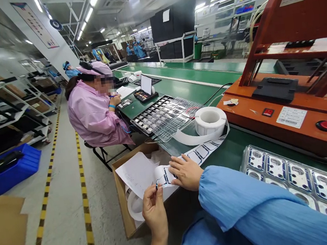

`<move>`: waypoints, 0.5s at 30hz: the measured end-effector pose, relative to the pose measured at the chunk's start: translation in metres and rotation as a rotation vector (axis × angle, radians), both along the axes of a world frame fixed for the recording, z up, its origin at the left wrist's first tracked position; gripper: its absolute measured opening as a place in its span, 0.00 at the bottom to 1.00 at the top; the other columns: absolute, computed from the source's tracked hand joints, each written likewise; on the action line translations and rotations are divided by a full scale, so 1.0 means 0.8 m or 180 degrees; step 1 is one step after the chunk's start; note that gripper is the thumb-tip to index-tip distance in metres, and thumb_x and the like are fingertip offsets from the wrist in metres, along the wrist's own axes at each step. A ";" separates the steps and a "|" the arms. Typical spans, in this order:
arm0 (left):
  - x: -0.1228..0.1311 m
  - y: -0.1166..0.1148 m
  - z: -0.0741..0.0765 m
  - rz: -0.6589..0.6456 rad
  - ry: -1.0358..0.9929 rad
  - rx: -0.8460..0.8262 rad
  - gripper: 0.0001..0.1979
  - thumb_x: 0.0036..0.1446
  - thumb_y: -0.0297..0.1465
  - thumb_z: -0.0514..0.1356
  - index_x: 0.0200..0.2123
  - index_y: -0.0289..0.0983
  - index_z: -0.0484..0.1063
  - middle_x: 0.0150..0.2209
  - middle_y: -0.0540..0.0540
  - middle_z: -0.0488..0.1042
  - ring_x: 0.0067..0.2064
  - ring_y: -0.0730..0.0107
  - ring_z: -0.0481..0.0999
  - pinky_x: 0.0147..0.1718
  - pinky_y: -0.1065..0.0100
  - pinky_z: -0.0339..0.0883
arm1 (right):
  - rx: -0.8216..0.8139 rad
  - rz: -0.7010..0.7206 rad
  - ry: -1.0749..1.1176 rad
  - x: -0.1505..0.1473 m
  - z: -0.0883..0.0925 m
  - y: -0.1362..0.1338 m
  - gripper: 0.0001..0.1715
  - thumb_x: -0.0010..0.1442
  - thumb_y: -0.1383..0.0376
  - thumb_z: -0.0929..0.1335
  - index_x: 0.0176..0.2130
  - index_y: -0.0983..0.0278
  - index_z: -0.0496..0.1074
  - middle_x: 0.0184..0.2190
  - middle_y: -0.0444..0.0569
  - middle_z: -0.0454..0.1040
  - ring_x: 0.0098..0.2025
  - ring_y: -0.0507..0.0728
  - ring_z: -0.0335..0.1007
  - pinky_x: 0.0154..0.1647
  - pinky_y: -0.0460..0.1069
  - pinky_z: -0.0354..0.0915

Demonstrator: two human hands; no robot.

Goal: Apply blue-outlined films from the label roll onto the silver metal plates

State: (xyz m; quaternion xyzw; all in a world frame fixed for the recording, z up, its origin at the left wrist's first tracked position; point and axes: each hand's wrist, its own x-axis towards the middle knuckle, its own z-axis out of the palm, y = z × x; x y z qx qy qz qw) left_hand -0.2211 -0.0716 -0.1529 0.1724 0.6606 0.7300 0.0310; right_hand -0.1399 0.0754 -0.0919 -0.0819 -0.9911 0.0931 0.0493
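My left hand [155,210] pinches the edge of a thin black-outlined sticker at the free end of a white backing strip [204,152]. Flat on that strip, close to the table's edge, lies my right hand [187,171] with its fingers stretched and spread. Black frame-shaped adhesive stickers run along the strip. It leads back to a white roll [202,125] on the green table [228,146]. Beneath my hands stands an open cardboard box [127,217] holding white paper and a cardboard-like ring of backing.
An orange press machine [247,128] with a red button stands at the right. Near me lies a clear tray of metal plates [297,174]. Beyond the roll are trays of small parts [163,116]. A co-worker in pink [94,114] sits at the table's left side.
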 end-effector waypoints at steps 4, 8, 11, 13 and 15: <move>0.012 0.010 0.016 0.0105 0.0141 0.0153 0.13 0.48 0.39 0.66 0.33 0.38 0.70 0.34 0.49 0.75 0.38 0.68 0.76 0.42 0.65 0.70 | -0.0050 -0.0006 0.0013 0.001 0.004 -0.001 0.24 0.66 0.55 0.62 0.56 0.64 0.65 0.57 0.52 0.65 0.63 0.64 0.48 0.60 0.66 0.49; 0.015 0.016 0.025 0.0036 0.0318 0.0146 0.12 0.46 0.37 0.67 0.33 0.38 0.71 0.34 0.49 0.75 0.38 0.68 0.76 0.44 0.66 0.69 | -0.0049 0.0003 0.0016 0.003 0.005 -0.001 0.22 0.65 0.56 0.63 0.55 0.65 0.66 0.57 0.53 0.66 0.63 0.62 0.48 0.60 0.66 0.48; 0.015 0.015 0.026 0.0059 0.0373 0.0100 0.12 0.47 0.37 0.66 0.33 0.38 0.72 0.34 0.49 0.74 0.38 0.68 0.75 0.44 0.66 0.69 | -0.0032 -0.0008 0.0037 0.004 0.004 0.000 0.21 0.65 0.58 0.63 0.53 0.66 0.67 0.56 0.54 0.66 0.63 0.62 0.48 0.61 0.66 0.48; 0.013 0.016 0.025 0.0103 0.0363 0.0056 0.13 0.46 0.38 0.66 0.32 0.37 0.72 0.34 0.49 0.74 0.38 0.68 0.75 0.43 0.66 0.69 | -0.0015 -0.0019 0.0056 0.004 0.004 0.000 0.20 0.65 0.59 0.63 0.52 0.67 0.68 0.55 0.54 0.67 0.63 0.62 0.48 0.60 0.66 0.48; 0.010 0.019 0.025 0.0174 0.0322 -0.0016 0.14 0.45 0.39 0.66 0.32 0.37 0.72 0.32 0.49 0.74 0.35 0.68 0.75 0.39 0.67 0.70 | 0.0006 -0.0025 0.0071 0.005 0.002 0.000 0.19 0.65 0.59 0.64 0.51 0.66 0.69 0.55 0.55 0.67 0.63 0.62 0.49 0.60 0.66 0.48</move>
